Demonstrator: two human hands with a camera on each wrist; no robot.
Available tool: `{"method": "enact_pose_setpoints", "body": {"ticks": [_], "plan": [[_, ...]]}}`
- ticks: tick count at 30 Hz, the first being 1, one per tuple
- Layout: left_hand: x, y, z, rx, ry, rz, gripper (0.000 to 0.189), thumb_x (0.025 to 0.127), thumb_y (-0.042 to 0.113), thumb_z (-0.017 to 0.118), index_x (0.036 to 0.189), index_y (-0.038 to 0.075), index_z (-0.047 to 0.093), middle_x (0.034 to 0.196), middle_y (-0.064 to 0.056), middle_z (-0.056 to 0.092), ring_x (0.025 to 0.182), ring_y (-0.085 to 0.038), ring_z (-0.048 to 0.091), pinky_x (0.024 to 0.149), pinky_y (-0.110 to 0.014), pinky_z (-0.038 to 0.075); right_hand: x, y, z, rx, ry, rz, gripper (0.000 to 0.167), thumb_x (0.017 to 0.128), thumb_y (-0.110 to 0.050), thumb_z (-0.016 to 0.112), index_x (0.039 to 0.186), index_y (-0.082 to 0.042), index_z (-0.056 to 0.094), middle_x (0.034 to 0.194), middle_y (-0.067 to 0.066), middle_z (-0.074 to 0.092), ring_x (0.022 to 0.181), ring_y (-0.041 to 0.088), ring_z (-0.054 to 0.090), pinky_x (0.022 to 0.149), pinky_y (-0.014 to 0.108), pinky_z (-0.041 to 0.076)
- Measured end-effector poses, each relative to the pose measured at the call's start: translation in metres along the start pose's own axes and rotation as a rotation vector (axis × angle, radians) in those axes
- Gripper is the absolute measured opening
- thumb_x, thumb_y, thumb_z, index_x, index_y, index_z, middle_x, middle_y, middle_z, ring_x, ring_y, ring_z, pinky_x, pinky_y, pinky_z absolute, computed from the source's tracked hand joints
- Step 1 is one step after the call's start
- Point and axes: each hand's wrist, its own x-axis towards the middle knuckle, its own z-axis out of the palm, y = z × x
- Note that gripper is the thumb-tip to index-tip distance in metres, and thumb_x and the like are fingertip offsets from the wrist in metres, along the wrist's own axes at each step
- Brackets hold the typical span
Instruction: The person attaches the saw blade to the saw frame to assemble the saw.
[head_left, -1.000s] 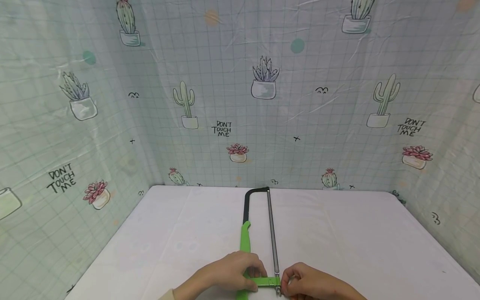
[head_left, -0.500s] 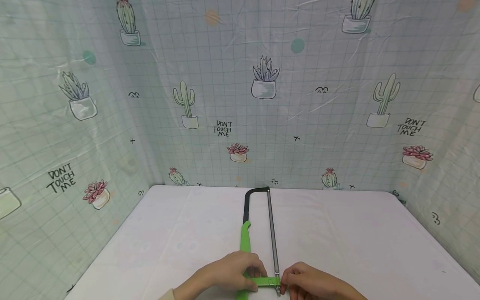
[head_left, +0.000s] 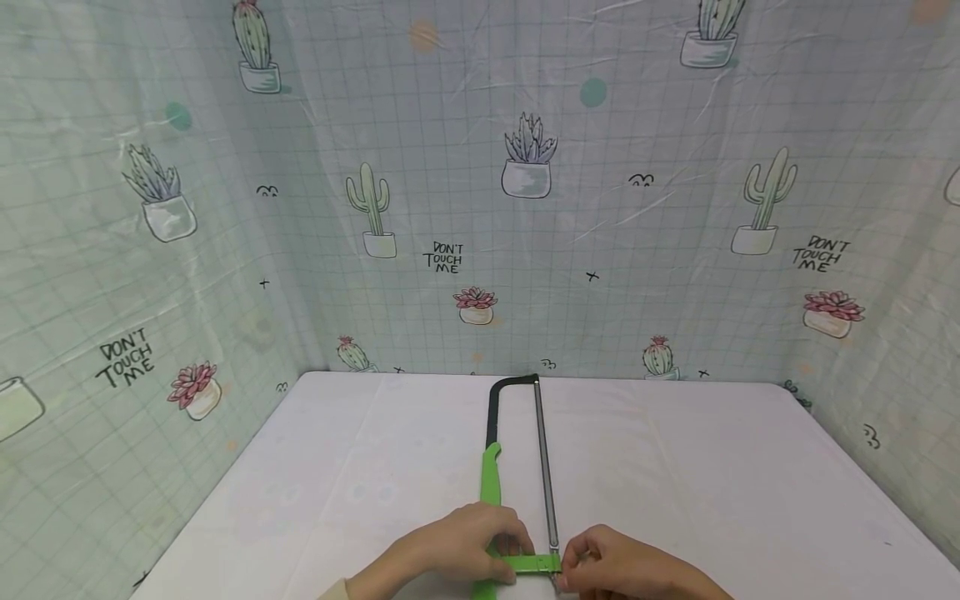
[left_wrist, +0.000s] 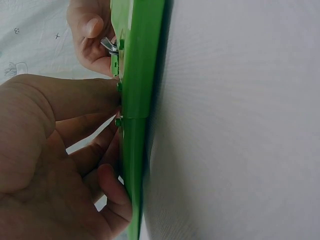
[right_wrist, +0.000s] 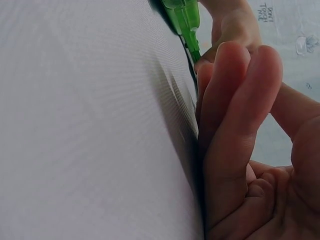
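A hacksaw with a green-and-black frame [head_left: 490, 475] lies flat on the table, its grey blade [head_left: 546, 467] on the right side. My left hand [head_left: 468, 546] grips the green frame near the front edge, thumb and fingers at the corner where the short green arm [head_left: 536, 564] branches off. At that arm's end, my right hand [head_left: 622, 562] pinches the small metal wing nut [left_wrist: 107, 46] with thumb and curled fingers. The left wrist view shows the nut beside the right thumb. In the right wrist view the fingers [right_wrist: 240, 100] hide it.
The white tabletop [head_left: 390, 467] stretches around the saw. A curtain printed with cacti [head_left: 527, 178] encloses the table at the back and both sides.
My right fingers drew back slightly from the wing nut half a second ago and now close over it again. The left hand and the hacksaw stay in place.
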Motion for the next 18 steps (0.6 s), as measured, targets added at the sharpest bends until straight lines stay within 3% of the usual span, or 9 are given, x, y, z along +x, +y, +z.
{"method": "enact_pose_setpoints", "body": {"ticks": [18], "plan": [[-0.0007,0.0001,-0.0005,0.0,0.006,-0.002,0.026,0.085,0.02,0.081,0.111,0.022,0.076,0.094,0.021,0.067,0.084,0.012,0.057,0.076,-0.014,0.049,-0.0006,-0.0001,0.001,0.004,0.018,0.003,0.017,0.096,-0.015,0.065,0.096,0.001,0.07,0.064,-0.01,0.053,0.054,0.001,0.042,0.049,0.017,0.035]]}}
